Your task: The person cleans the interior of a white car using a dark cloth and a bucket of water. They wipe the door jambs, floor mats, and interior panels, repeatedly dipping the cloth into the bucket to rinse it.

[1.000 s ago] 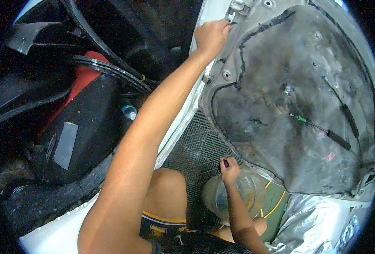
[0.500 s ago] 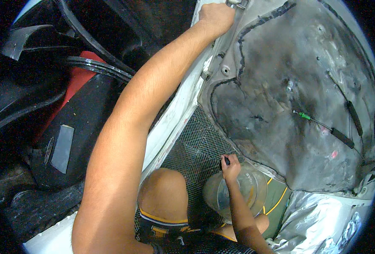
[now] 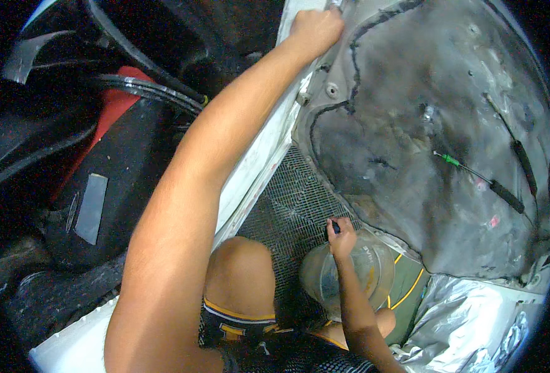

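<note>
My left arm reaches far forward along the door frame's white edge [image 3: 247,208]. At its end my left hand [image 3: 317,28] is closed in a fist beside a small metal part at the inner edge of the grey door [image 3: 411,180]; what its fingers hold, if anything, is hidden. Lower right, my right hand [image 3: 344,239] is closed round a small black object [image 3: 336,228], mostly covered by the fingers, so its kind does not show. That hand is just above a translucent plastic bucket [image 3: 383,273] between my legs and the door.
Two cables with black foam sleeves [image 3: 506,196] hang on the door, one with a green fitting [image 3: 450,160]. Crumpled silvery sheeting [image 3: 455,317] lies lower right. Black weatherstrip [image 3: 144,59], a red panel [image 3: 110,115] and a grey flat piece [image 3: 92,208] are on the left. Grid matting [image 3: 293,199] covers the floor.
The view has shifted slightly. My right hand has risen a little with the black object in it; my left hand stays at the door's inner edge.
</note>
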Demonstrator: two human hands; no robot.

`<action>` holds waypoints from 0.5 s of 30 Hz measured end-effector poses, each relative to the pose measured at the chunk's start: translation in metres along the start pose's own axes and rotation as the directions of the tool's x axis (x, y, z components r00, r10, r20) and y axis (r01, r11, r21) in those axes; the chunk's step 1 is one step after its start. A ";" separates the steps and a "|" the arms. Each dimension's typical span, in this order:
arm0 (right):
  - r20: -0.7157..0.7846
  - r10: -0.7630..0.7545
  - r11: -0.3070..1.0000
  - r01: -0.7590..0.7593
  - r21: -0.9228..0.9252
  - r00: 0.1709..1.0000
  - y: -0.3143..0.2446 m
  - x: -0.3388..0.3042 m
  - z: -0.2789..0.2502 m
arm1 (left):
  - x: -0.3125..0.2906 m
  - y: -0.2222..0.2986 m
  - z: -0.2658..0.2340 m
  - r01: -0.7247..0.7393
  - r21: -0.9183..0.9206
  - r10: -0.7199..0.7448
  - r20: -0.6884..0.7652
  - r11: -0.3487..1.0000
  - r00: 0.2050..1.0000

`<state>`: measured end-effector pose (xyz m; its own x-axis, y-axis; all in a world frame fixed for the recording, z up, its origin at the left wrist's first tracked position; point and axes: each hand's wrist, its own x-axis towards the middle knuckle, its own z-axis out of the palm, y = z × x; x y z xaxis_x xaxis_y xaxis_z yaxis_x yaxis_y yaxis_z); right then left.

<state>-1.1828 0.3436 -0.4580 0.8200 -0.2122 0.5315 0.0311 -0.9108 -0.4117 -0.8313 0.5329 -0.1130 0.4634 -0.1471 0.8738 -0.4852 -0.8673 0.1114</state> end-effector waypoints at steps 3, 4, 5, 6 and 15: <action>-0.014 0.007 1.000 -0.007 0.017 1.000 0.001 0.002 -0.001 | -0.032 -0.009 -0.019 -0.130 0.111 0.118 0.105 0.985 0.987; -0.031 0.011 0.999 -0.009 0.046 0.999 0.001 0.002 -0.001 | -0.035 -0.009 -0.024 -0.157 0.100 0.143 0.137 0.982 0.980; -0.047 0.019 0.997 -0.015 0.078 0.999 0.001 0.001 0.001 | -0.037 -0.009 -0.026 -0.188 0.090 0.170 0.172 0.978 0.970; -0.048 0.021 0.998 -0.018 0.059 0.999 0.001 0.001 0.001 | -0.041 -0.010 -0.027 -0.217 0.078 0.197 0.207 0.973 0.958; -0.034 0.019 1.000 -0.019 0.024 0.999 -0.004 0.000 0.003 | -0.037 -0.035 -0.025 -0.656 0.195 0.598 0.284 0.729 0.749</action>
<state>-1.1815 0.3480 -0.4586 0.8006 -0.2418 0.5483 0.0295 -0.8980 -0.4391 -0.8506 0.5807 -0.1375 0.2673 -0.7640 0.5873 -0.5133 -0.6287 -0.5842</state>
